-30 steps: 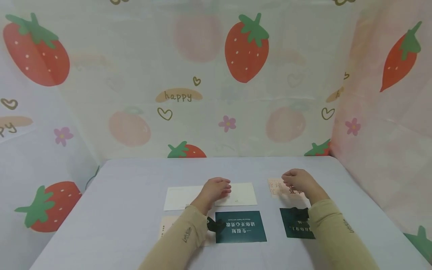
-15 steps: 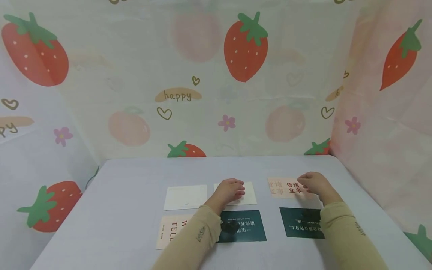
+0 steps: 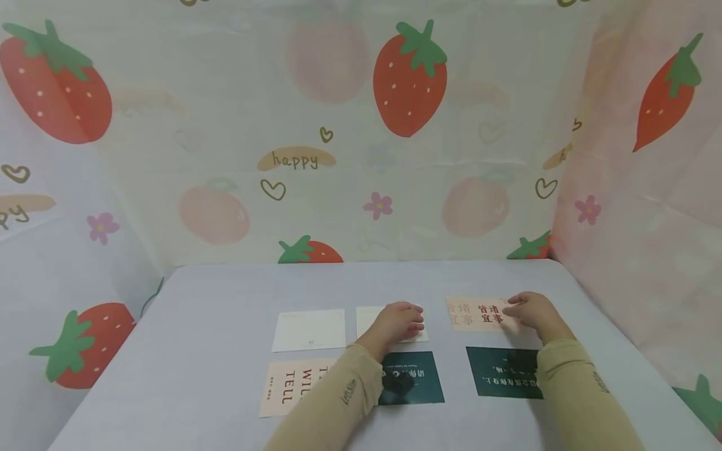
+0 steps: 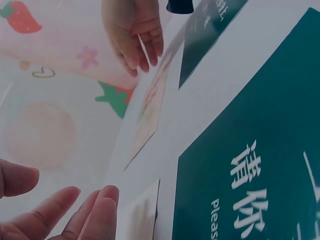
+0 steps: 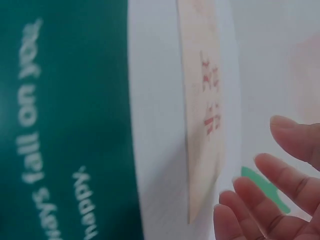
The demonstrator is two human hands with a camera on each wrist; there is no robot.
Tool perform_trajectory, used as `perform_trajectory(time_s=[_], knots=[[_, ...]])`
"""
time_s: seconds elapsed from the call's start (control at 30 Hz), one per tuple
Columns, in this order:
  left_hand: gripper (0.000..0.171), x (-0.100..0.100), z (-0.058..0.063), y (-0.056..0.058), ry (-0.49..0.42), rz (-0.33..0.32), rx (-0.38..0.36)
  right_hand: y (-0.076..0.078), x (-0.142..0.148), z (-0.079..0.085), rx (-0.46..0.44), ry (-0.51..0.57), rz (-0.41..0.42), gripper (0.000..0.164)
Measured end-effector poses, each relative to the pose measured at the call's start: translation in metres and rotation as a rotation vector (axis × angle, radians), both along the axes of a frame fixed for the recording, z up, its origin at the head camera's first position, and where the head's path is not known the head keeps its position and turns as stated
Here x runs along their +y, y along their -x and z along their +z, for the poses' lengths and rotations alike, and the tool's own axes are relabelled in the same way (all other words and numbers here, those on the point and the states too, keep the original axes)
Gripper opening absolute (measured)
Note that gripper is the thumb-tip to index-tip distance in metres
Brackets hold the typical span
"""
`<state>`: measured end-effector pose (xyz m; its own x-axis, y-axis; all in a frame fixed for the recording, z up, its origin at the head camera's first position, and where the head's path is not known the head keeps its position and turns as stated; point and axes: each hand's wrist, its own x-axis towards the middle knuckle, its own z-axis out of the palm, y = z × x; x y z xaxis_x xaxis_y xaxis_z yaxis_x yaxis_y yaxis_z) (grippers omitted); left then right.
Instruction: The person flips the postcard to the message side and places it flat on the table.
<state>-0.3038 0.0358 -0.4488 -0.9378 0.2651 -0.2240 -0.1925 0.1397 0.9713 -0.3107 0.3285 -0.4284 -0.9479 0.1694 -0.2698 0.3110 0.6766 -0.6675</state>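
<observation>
My left hand [image 3: 397, 322], fingers loosely bent and holding nothing, hovers over the second white card [image 3: 365, 316] in the back row. Its forearm covers part of a dark green card [image 3: 423, 376] with white characters. At the right end of the peach card [image 3: 468, 314] with red characters, my right hand [image 3: 536, 312] hangs above the table with nothing in its grasp. Below that wrist lies another dark green card [image 3: 496, 373], partly hidden by the sleeve. In the right wrist view, the fingers [image 5: 285, 172] are spread apart, away from the peach card [image 5: 202, 125].
Another white card [image 3: 309, 330] lies at the back left. In front of it is a cream card [image 3: 282, 388] with red lettering, partly behind the left sleeve. The white table [image 3: 197, 351] is enclosed by strawberry-print cloth [image 3: 479, 144].
Both hands have moved to the right, the left one more steadily. The red characters on the peach card and more of the cream card have come into view. The cards lie as before.
</observation>
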Motion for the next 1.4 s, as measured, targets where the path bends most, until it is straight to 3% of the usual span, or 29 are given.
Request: perform_trajectory(time_s=[0.17,0.43,0.87,1.4], knots=[[0.029,0.006,-0.001,-0.001,0.003,-0.005,-0.010,0.000,0.003,-0.004,-0.012,-0.048,-0.006,0.052],[0.028,0.016,-0.003,-0.004,0.009,-0.015,-0.037,-0.001,-0.002,-0.006,-0.019,-0.034,-0.016,0.058],[0.026,0.025,-0.005,-0.007,0.012,-0.019,-0.072,0.000,-0.008,-0.008,0.000,-0.100,0.070,0.063],[0.031,0.032,-0.007,-0.005,-0.010,0.009,-0.112,0.009,-0.012,-0.017,0.007,-0.059,0.053,0.051]])
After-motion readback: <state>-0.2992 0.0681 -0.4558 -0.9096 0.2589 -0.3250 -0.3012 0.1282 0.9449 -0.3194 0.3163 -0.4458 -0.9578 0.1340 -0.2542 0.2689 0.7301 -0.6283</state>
